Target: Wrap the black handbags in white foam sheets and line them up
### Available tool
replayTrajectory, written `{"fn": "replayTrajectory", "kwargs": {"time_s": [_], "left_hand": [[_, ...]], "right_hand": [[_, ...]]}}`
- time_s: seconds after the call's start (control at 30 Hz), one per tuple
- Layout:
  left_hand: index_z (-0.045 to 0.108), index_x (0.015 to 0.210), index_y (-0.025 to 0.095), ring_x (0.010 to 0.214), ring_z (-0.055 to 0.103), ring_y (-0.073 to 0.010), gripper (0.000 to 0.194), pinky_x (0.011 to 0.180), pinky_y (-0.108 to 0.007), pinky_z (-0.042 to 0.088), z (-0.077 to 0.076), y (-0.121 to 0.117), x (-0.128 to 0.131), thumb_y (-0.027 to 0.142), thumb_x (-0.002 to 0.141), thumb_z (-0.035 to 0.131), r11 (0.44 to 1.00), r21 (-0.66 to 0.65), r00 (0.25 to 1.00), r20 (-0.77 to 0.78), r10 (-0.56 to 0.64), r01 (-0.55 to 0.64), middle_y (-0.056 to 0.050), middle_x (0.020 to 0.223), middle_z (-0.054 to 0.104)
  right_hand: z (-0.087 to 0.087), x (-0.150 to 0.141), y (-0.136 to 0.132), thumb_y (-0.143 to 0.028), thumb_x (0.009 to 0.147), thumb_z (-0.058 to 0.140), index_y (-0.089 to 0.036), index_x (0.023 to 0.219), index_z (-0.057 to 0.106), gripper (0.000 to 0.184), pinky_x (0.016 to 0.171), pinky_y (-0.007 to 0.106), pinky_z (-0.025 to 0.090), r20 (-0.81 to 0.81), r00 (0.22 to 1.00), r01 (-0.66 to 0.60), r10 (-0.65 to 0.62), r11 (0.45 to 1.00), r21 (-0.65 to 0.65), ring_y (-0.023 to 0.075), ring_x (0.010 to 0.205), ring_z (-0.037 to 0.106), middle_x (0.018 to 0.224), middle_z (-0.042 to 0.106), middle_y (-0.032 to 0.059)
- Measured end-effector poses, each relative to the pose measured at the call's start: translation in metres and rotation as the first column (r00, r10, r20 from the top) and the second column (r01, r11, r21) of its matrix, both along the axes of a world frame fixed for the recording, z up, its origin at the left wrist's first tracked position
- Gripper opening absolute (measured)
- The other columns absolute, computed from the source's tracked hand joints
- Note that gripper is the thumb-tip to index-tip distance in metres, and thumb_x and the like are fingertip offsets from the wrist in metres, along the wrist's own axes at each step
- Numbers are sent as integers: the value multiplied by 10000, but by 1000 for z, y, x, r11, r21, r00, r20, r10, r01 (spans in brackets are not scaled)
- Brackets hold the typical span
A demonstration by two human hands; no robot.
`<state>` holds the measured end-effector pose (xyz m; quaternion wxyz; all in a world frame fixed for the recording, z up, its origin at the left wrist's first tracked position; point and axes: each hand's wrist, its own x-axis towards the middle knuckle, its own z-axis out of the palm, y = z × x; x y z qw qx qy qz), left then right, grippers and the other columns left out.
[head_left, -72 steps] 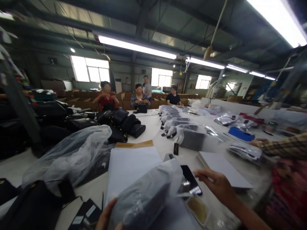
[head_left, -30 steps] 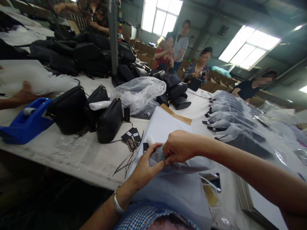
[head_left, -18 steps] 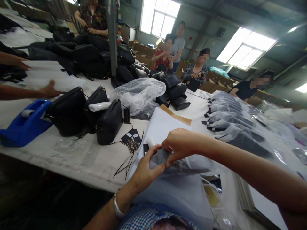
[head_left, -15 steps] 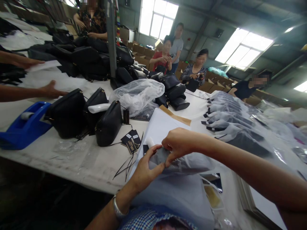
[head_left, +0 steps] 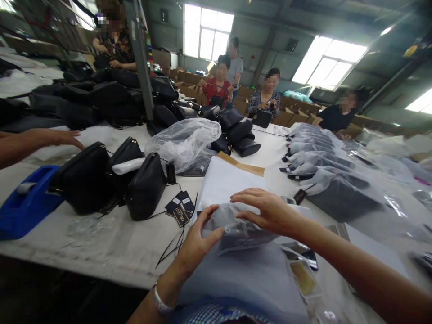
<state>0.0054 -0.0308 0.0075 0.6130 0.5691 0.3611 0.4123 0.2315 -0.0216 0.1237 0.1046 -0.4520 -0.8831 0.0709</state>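
Note:
In front of me a dark handbag wrapped in a translucent white bag (head_left: 246, 237) lies over a stack of white paper sheets (head_left: 226, 177). My left hand (head_left: 197, 238) grips its left end, thumb on the near side and fingers behind. Over its top is my right hand (head_left: 266, 209), fingers stretched out and apart, the fingertips at the wrapping. To the left, black hang tags (head_left: 182, 208) with thin cords lie beside a black handbag (head_left: 148, 186). A white roll (head_left: 128, 166) rests between two of the standing handbags.
A blue tape dispenser (head_left: 29, 200) stands at the left, near a co-worker's hand (head_left: 50, 137). Wrapped handbags (head_left: 344, 193) line the right side. Clear plastic (head_left: 185, 141) and piled black handbags (head_left: 236, 126) lie ahead by a metal post (head_left: 143, 67). A phone (head_left: 303, 254) lies at right.
My right hand has gone from a pinch on the wrapping to outstretched fingers. My left hand stays on the wrapped handbag. At left, only one co-worker's hand now shows. The view has shifted slightly.

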Motion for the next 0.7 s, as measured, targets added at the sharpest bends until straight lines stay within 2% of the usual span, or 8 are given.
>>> {"fn": "replayTrajectory", "kwargs": {"time_s": [0.17, 0.23, 0.27, 0.33, 0.4, 0.47, 0.6, 0.7], "left_hand": [[477, 1399, 218, 1363, 457, -243, 543, 1152, -403, 338, 0, 22, 1, 429, 911, 585, 999, 32, 991, -135, 10, -6, -90, 1475, 498], [475, 1402, 212, 1345, 479, -240, 514, 1127, -412, 370, 3, 32, 1, 457, 951, 506, 987, 145, 966, -236, 100, -67, -102, 1472, 502], [480, 1398, 210, 1350, 474, -237, 494, 1127, -416, 367, 6, 36, 1, 449, 966, 477, 962, 251, 942, -284, 180, -108, -103, 1476, 498], [501, 1382, 216, 1381, 436, -225, 441, 1168, -429, 298, 14, 42, 4, 397, 983, 446, 845, 515, 871, -342, 354, -141, -95, 1480, 498], [512, 1378, 230, 1410, 398, -219, 414, 1207, -447, 198, 23, 47, 10, 342, 986, 441, 710, 701, 808, -382, 449, -63, -85, 1479, 505], [506, 1391, 236, 1419, 387, -233, 423, 1215, -483, 139, 29, 52, 18, 330, 985, 439, 654, 754, 770, -455, 447, 66, -90, 1475, 510], [558, 1349, 216, 1390, 426, -307, 444, 1187, -609, 77, 21, 66, 29, 434, 980, 441, 747, 596, 659, -693, 293, 295, -126, 1426, 554], [603, 1297, 208, 1349, 476, -330, 472, 1157, -662, 123, 6, 75, 29, 503, 976, 420, 814, 460, 581, -791, 194, 354, -140, 1386, 587]], "right_hand": [[-24, 32, -30, -389, 960, 567, -274, 1354, 563, 410, 1150, 501, 355, 0, 998, 68, -68, 994, 86, 255, 1294, 529, 1380, 592, 84], [-38, 45, -32, -381, 964, 563, -268, 1376, 540, 428, 1156, 507, 351, 4, 992, 125, -126, 987, 102, 258, 1322, 502, 1407, 569, 86], [-44, 50, -32, -378, 966, 560, -262, 1385, 530, 436, 1158, 508, 349, 3, 989, 147, -149, 983, 109, 260, 1330, 494, 1417, 560, 88], [-55, 56, -28, -364, 969, 558, -252, 1402, 511, 450, 1157, 517, 348, -1, 984, 177, -178, 977, 122, 266, 1340, 484, 1430, 547, 95], [-63, 60, -25, -338, 964, 565, -241, 1402, 511, 452, 1148, 537, 354, -10, 980, 200, -200, 971, 130, 277, 1340, 484, 1433, 543, 102], [-70, 60, -25, -310, 960, 567, -227, 1385, 529, 434, 1141, 549, 360, -38, 973, 229, -226, 963, 141, 285, 1339, 484, 1432, 543, 110], [-94, 59, -44, -305, 934, 601, -234, 1375, 544, 450, 1149, 546, 353, -110, 954, 292, -280, 949, 119, 298, 1381, 430, 1476, 494, 112], [-121, 57, -62, -340, 830, 725, -277, 1456, 454, 684, 1157, 574, 326, -110, 938, 336, -329, 940, 58, 333, 1444, 313, 1559, 371, 105]]}}
